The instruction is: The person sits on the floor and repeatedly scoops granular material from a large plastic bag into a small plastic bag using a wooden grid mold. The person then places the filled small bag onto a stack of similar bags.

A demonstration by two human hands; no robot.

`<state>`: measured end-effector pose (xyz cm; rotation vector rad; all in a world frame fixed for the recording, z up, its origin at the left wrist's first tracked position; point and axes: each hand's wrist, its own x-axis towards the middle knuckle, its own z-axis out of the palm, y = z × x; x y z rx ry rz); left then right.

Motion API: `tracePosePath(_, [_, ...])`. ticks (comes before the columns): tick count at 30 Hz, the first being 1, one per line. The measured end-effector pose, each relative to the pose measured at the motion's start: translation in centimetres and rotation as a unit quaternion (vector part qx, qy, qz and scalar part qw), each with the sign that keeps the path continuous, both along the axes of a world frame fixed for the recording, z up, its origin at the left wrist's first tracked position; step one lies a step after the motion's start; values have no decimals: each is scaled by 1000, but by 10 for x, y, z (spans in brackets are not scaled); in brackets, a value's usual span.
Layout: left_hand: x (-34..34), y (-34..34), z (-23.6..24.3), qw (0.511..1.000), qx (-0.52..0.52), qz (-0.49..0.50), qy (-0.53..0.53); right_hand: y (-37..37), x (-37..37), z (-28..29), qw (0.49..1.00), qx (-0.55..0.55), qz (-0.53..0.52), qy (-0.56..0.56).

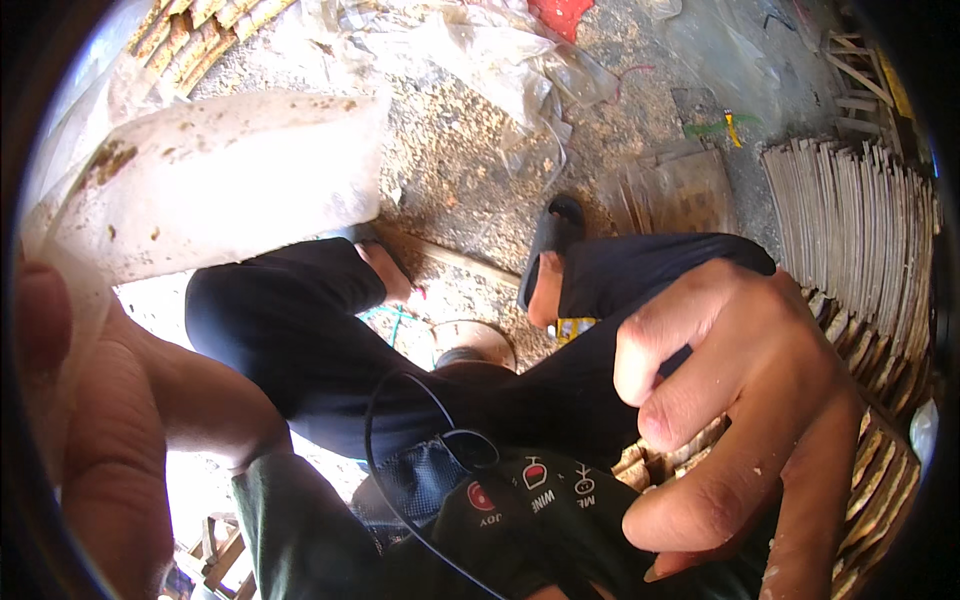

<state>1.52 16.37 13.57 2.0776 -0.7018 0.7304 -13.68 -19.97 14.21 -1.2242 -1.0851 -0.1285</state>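
Note:
My left hand, close to the camera at the left edge, pinches one end of a translucent white plastic sheet. Brown specks mark the sheet, which stretches out over my left knee. On the right, my right hand hovers above my thigh with bent fingers and gaps between them. No object shows in it, though the space under its fingertips is partly hidden. Beneath and beside that hand are rough, light-brown stacked pieces.
Tall stacks of thin grey sheets stand at the right. Crumpled clear plastic and crumbs cover the floor ahead. Ridged brown pieces lie far left. Between my legs is a round-topped object. A thin black cable loops across my lap.

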Motion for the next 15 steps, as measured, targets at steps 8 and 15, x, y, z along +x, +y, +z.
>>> tracePosePath(8, [-1, -8, -3, 1000, -12, -17, 13, 3, -1, -1, 997, 22, 68, 43])
tracePosePath(15, [-9, -20, 1, 999, -25, -12, 31, -27, 23, 25, 989, -52, 73, 117])
